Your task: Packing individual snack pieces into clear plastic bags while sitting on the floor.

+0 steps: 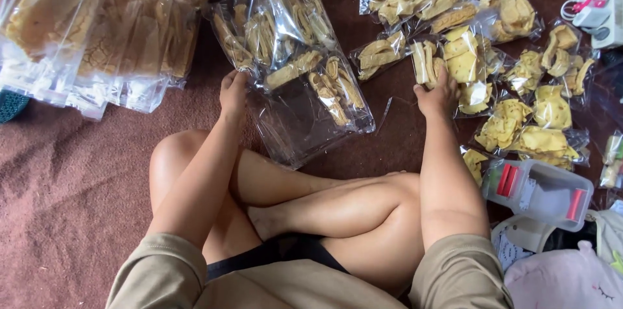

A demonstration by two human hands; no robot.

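left hand (232,93) had its fingers pinched on the edge of a big clear bag of cracker packets (292,62) on the carpet (71,179) — right hand (436,96) lay on a small packet of crackers (431,62), grip hidden. looked light, crinkly, slippery — crackers probably brittle, so take it by the plastic edges.

stack of flat bags (84,23) cut off top-left, pink cushion (564,280) cropped bottom-right
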